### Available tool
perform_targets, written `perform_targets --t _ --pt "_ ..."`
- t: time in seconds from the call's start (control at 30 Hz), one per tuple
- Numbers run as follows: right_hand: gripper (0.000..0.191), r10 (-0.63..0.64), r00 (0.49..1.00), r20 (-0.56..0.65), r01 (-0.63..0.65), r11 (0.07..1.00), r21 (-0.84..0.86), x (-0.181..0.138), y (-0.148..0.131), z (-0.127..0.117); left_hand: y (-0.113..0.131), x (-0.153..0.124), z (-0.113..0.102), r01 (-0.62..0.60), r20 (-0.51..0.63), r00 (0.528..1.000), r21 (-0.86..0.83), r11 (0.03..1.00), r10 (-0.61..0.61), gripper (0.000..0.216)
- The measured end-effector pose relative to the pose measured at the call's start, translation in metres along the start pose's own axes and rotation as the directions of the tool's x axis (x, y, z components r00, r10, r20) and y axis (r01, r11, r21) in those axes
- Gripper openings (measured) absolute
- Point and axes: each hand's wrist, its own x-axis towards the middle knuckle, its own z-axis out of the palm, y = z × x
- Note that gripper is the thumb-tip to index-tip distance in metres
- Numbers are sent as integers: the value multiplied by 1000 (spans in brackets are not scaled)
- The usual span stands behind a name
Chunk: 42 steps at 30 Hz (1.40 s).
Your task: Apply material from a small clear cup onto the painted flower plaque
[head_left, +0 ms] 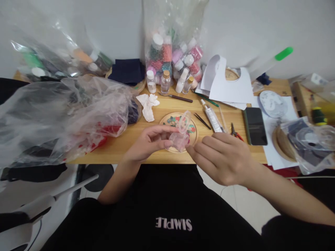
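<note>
Clear plastic container (178, 142), lid (185, 122) raised, is held over the round floral piece (171, 120) at the counter's (125, 150) near edge. Left hand (146, 142): fingers pinching the container's side. Right hand (225, 157): fingers curled beside its right side; whether they grip anything cannot be told. Judged risk: a slipping pinch or a knock from the right could tip out any contents. Open lid points up and away from the wearer, leaning slightly right; the squat body's long axis is indeterminate.
</note>
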Motion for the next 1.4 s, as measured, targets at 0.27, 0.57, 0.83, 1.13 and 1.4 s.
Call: perform_targets --t 0.27,0.57,0.83,1.13,1.4 --pt "24 77 997 31 -79 996 41 -4 -1 3 0 1 2 -16 -10 1000 5 1000 16 27" --pt "9 371 929 13 -348 858 378 -19 -1 24 -7 5 -5 4 -42 999 152 988 3 29" --pt "9 575 818 12 -480 671 566 -41 -7 40 -21 0 -34 21 -149 989 170 985 5 29" --pt "13 574 813 93 -552 710 438 -59 -20 77 -33 -3 -47 -16 -201 979 13 1000 18 31" --pt "11 578 808 116 -565 702 433 -62 -26 89 -35 -4 -49 -8 -231 973 -53 999 -4 31"
